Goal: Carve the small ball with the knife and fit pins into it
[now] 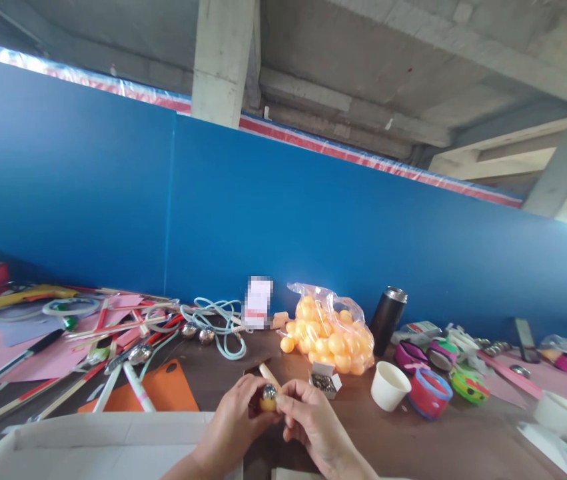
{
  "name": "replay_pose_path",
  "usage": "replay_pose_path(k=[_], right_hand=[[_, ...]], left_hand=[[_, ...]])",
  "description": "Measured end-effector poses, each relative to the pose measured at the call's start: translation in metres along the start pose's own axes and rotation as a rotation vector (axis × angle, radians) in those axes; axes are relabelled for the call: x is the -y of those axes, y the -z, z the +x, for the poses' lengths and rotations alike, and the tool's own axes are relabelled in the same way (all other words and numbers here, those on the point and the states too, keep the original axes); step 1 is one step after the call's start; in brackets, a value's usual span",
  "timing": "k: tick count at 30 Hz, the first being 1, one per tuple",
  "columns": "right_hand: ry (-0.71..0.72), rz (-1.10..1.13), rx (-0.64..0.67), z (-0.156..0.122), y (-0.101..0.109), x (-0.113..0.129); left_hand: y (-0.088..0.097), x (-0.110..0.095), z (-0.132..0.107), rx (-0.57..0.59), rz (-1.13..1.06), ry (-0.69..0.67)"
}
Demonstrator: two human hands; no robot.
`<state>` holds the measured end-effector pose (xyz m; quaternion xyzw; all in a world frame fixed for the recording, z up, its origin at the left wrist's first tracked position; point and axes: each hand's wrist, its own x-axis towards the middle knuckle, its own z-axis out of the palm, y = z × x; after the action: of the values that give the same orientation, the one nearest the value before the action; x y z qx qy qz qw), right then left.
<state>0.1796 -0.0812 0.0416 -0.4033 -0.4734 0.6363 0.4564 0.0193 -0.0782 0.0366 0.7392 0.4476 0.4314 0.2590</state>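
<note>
My left hand [236,423] is curled around a shiny metal ball [268,395], its fingers and thumb gripping the sides. The ball looks silver on top and yellowish lower down. Close against its right side, my right hand [313,420] has thumb and forefinger pinched together; anything between those fingertips is hidden or too small to make out. Just behind both hands lies a hammer with a pale wooden handle [269,377], partly covered by them. A small open box [330,391] of tiny metal pieces stands beyond my right hand.
A clear bag of orange balls [333,340] sits behind the box. Further right are a white paper cup [390,387], a black bottle [388,317] and colourful round pouches [429,392]. White cardboard [113,443] lies front left, near sticks and pale blue tubing [223,333]. A blue partition [288,220] rises behind.
</note>
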Motion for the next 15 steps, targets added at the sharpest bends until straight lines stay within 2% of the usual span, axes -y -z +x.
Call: replay_pose_path(k=[15], right_hand=[[-0.025, -0.019, -0.050, 0.0022, -0.0040, -0.0023]], left_hand=[[-0.0017, -0.0007, -0.0011, -0.003, 0.006, 0.040]])
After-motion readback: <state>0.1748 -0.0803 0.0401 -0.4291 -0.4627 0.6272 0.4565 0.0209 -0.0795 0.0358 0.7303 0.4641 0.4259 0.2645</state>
